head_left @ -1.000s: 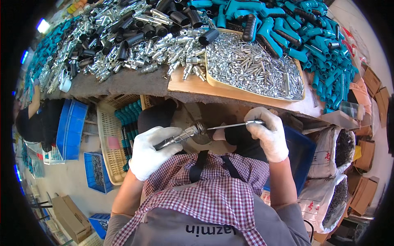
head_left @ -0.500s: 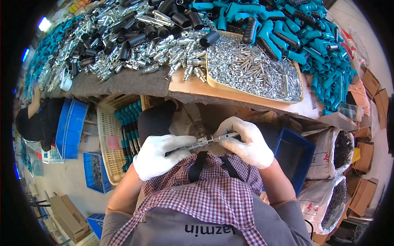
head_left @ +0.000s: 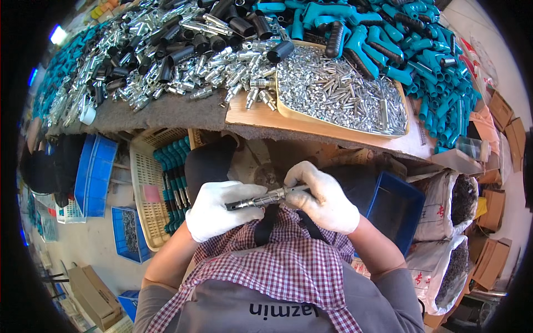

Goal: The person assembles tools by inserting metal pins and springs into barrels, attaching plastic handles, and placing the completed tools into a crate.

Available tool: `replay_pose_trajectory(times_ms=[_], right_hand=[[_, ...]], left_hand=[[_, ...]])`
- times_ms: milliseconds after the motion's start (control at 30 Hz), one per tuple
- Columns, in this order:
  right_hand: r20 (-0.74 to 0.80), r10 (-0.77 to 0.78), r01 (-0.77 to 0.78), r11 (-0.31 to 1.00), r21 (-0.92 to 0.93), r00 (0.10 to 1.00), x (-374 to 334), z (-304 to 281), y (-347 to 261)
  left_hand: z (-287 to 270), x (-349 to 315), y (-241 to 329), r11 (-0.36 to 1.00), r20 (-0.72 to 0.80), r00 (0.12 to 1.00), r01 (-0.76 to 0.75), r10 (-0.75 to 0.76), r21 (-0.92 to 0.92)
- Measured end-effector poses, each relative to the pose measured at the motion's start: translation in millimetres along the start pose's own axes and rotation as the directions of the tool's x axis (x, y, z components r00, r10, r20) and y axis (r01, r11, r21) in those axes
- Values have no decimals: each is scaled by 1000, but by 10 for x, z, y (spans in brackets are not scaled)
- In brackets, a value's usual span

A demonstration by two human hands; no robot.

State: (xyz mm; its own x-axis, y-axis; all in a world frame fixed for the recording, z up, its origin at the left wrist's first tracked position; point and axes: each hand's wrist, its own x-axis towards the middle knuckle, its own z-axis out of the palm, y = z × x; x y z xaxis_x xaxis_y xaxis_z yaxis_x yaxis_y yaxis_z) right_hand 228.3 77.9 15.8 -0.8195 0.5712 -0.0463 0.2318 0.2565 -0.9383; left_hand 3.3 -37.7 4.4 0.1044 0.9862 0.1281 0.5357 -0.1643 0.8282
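Between my gloved hands, above my lap, lies a slim silver metal cylinder assembly (head_left: 256,200). My left hand (head_left: 219,211) grips its left end, with the thumb below and the fingers above. My right hand (head_left: 325,197) is closed around the other end, and its fingers cover that tip. Both hands wear white gloves. Past them on the bench is a cream tray (head_left: 410,119) of small silver pins and cylinders. Silver metal fittings (head_left: 214,69) and black sleeves (head_left: 183,54) are heaped left of that tray.
Teal handle shells (head_left: 444,111) pile up at the right of the bench. A cream basket (head_left: 145,194) below left holds teal-handled tools. Blue bins (head_left: 397,208) stand on both sides. White sacks (head_left: 436,213) and cardboard boxes (head_left: 491,211) line the right. Someone in dark clothing (head_left: 53,166) is at far left.
My hands have come closer together. The right hand has moved left along the metal piece, and the spring and rod seen between them before no longer show.
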Motion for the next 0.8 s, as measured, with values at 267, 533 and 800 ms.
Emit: replay_pose_trajectory(times_ms=[267, 533, 800], right_hand=[[-32, 108, -73, 836, 544, 994, -58, 122, 240], [93, 92, -130, 613, 780, 991, -41, 435, 389], [77, 87, -116, 729, 675, 993, 100, 277, 274]], left_hand=[[-7, -18, 56, 998, -64, 998, 5, -1, 69], [67, -2, 18, 992, -14, 1000, -1, 2, 128], [121, -5, -76, 999, -114, 992, 50, -50, -3]])
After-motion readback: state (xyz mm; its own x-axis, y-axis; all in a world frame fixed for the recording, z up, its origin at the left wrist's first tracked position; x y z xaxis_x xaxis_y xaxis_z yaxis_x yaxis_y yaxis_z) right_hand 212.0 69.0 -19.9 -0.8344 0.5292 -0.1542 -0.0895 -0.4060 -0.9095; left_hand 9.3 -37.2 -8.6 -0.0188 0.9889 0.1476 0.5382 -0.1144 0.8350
